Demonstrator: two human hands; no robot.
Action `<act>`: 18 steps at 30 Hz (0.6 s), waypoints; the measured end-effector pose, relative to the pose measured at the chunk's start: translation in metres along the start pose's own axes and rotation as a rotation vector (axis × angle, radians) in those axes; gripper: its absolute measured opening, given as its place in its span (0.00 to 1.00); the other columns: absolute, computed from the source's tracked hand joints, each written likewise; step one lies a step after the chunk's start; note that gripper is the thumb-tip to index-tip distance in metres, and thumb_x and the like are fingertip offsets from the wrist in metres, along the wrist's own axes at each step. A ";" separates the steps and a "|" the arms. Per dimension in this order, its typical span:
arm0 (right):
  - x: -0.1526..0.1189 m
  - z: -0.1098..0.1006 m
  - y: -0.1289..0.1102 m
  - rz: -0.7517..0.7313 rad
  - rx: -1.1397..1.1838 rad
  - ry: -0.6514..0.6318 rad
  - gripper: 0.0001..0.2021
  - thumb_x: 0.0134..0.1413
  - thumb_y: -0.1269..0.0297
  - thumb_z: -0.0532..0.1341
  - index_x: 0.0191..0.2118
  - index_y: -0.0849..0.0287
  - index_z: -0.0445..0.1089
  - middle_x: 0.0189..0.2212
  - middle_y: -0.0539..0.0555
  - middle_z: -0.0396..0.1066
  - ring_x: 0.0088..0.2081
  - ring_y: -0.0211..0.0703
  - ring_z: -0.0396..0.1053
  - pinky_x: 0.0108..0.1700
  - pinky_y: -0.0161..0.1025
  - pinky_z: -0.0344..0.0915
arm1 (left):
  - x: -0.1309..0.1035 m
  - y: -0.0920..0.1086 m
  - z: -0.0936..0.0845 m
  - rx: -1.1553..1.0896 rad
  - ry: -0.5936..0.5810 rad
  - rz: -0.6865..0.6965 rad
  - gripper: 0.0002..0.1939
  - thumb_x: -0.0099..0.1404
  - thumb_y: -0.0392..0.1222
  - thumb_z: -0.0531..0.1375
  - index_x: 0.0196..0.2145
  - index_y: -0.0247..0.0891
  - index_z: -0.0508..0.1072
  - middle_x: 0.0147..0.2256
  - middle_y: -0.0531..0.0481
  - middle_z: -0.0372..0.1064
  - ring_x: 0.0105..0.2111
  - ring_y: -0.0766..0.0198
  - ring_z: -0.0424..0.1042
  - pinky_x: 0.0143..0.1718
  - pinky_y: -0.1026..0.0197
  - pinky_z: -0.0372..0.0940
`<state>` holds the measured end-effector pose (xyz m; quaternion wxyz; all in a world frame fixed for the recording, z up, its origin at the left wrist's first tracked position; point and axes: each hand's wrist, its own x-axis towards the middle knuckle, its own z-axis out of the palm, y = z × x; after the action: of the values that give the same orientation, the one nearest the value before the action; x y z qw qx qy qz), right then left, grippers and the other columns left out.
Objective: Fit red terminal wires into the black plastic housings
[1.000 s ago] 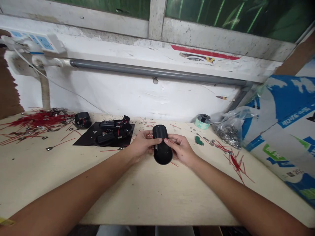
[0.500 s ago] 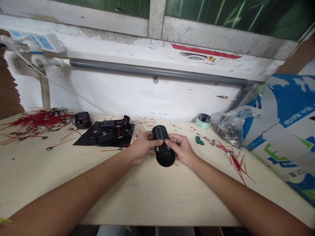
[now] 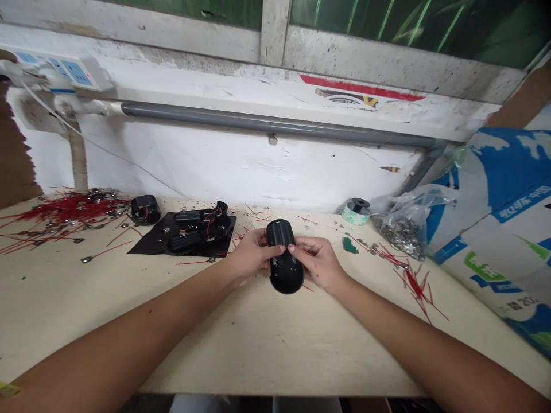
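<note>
Where left hand [image 3: 252,255] and right hand [image 3: 319,261] come close, fingers grip a black casing [image 3: 285,269], thumbs nearly touching

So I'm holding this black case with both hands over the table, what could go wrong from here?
The black case looks smooth and rounded, so it might slip between the left hand and right hand.
A thin red wire shows just beside the case and could get snagged.
The left hand is near the black sheet with more black parts on it, so a sideways move might knock them.
</note>
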<state>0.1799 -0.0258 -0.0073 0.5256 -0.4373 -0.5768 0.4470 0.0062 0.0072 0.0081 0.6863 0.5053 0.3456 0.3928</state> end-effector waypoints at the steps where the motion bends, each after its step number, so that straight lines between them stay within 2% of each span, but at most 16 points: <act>1: 0.000 0.000 0.000 -0.005 -0.005 -0.001 0.18 0.46 0.47 0.69 0.29 0.61 0.77 0.22 0.52 0.70 0.24 0.41 0.66 0.24 0.37 0.59 | 0.000 -0.001 0.000 0.006 -0.001 0.004 0.22 0.50 0.40 0.73 0.40 0.34 0.72 0.33 0.49 0.70 0.30 0.65 0.72 0.31 0.61 0.67; 8: 0.001 0.000 0.003 -0.018 0.058 -0.020 0.17 0.46 0.50 0.71 0.28 0.62 0.76 0.20 0.50 0.68 0.21 0.37 0.64 0.22 0.34 0.59 | 0.000 -0.003 0.000 -0.004 -0.008 0.015 0.27 0.46 0.42 0.75 0.42 0.34 0.71 0.35 0.47 0.71 0.32 0.63 0.73 0.32 0.61 0.68; 13: 0.003 0.000 0.001 0.106 0.170 -0.032 0.17 0.50 0.50 0.69 0.33 0.60 0.74 0.14 0.43 0.60 0.11 0.28 0.50 0.11 0.29 0.43 | 0.000 0.001 0.000 -0.098 -0.037 0.036 0.20 0.51 0.40 0.73 0.39 0.33 0.71 0.31 0.50 0.69 0.26 0.69 0.69 0.24 0.68 0.63; 15: 0.002 -0.001 -0.003 0.128 0.210 -0.039 0.18 0.52 0.48 0.67 0.38 0.59 0.73 0.13 0.41 0.58 0.09 0.29 0.51 0.09 0.28 0.43 | 0.001 0.005 0.001 -0.177 0.011 0.076 0.19 0.52 0.39 0.72 0.38 0.32 0.71 0.32 0.48 0.70 0.28 0.68 0.71 0.26 0.67 0.66; 18: 0.000 -0.001 -0.010 0.127 0.245 -0.143 0.24 0.56 0.45 0.63 0.49 0.58 0.70 0.18 0.45 0.66 0.09 0.30 0.55 0.08 0.28 0.46 | 0.003 0.007 0.000 -0.250 0.150 0.149 0.21 0.53 0.37 0.72 0.41 0.32 0.70 0.38 0.44 0.72 0.36 0.62 0.75 0.35 0.60 0.73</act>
<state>0.1807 -0.0280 0.0029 0.5033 -0.3725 -0.5249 0.5765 0.0066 0.0109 0.0147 0.6851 0.4096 0.3058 0.5189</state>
